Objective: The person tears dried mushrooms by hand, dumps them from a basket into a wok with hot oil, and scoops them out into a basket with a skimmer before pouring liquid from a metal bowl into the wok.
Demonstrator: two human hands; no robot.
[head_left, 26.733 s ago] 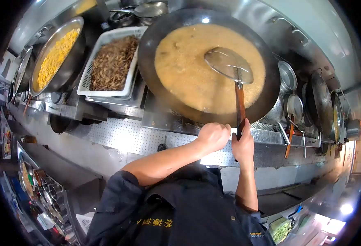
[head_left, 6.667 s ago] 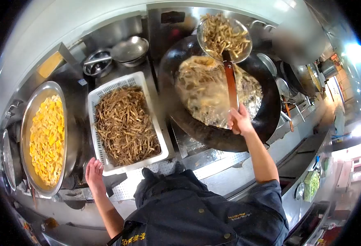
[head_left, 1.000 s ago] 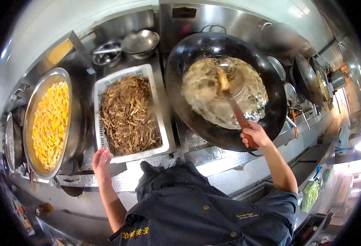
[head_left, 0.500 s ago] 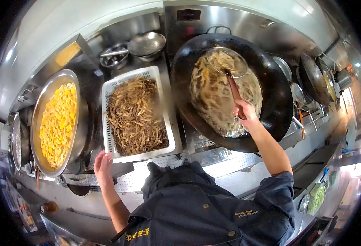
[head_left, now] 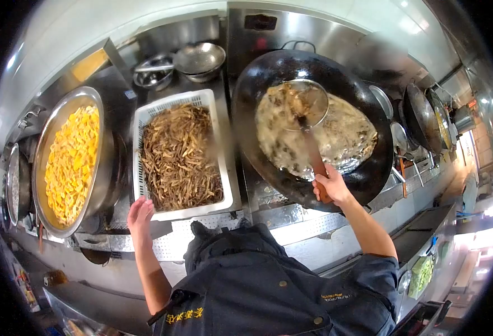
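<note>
My right hand (head_left: 331, 187) is closed around the wooden handle of a round wire skimmer (head_left: 309, 103). The skimmer's head sits at the far side of the bubbling, foaming oil (head_left: 342, 131) in a large black wok (head_left: 250, 131), with some brown pieces in it. My left hand (head_left: 140, 213) has its fingers stretched out beside the near left corner of a white plastic basket (head_left: 228, 196); whether they touch it I cannot tell. Thin brown strips, some still pale, fill the basket (head_left: 182, 157).
A big steel bowl (head_left: 105, 143) of yellow pieces (head_left: 74, 162) stands at the left. Behind the basket are steel bowls (head_left: 200, 59), one with a handle across it. Another wok (head_left: 423, 119) and several ladles (head_left: 399, 137) lie at the right.
My right hand has drawn the skimmer a little toward me, its handle now more upright in view. The foam has spread to the right. My left hand stays by the basket corner.
</note>
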